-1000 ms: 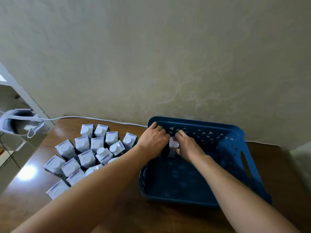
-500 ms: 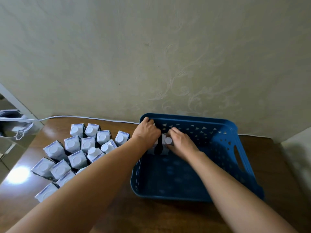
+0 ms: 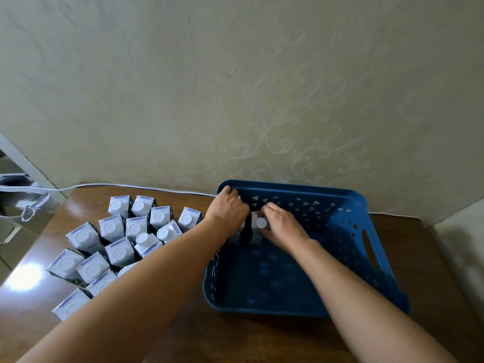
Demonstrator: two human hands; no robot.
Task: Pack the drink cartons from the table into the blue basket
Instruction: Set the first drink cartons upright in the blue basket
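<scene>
A blue perforated basket [image 3: 340, 195] stands on the brown table against the wall. In its far left corner stand two drink cartons side by side. My right hand [image 3: 281, 226] grips the right carton [image 3: 259, 227], whose white cap shows. My left hand [image 3: 227, 209] covers and grips the left carton [image 3: 237, 235], of which only the lower side shows. Left of the basket, several white-topped cartons [image 3: 115, 242] stand in a tight cluster on the table, partly hidden by my left forearm.
A white cable [image 3: 131, 185] runs along the table's back edge at the wall. Beyond the table's left edge sits a grey and white object [image 3: 23, 203] with a cord. Bare wooden table [image 3: 432, 258] lies right of the basket and in front of it.
Both hands stay on the two cartons in the basket's far left corner, settling them slightly lower and closer to the wall. The view has shifted a little.
</scene>
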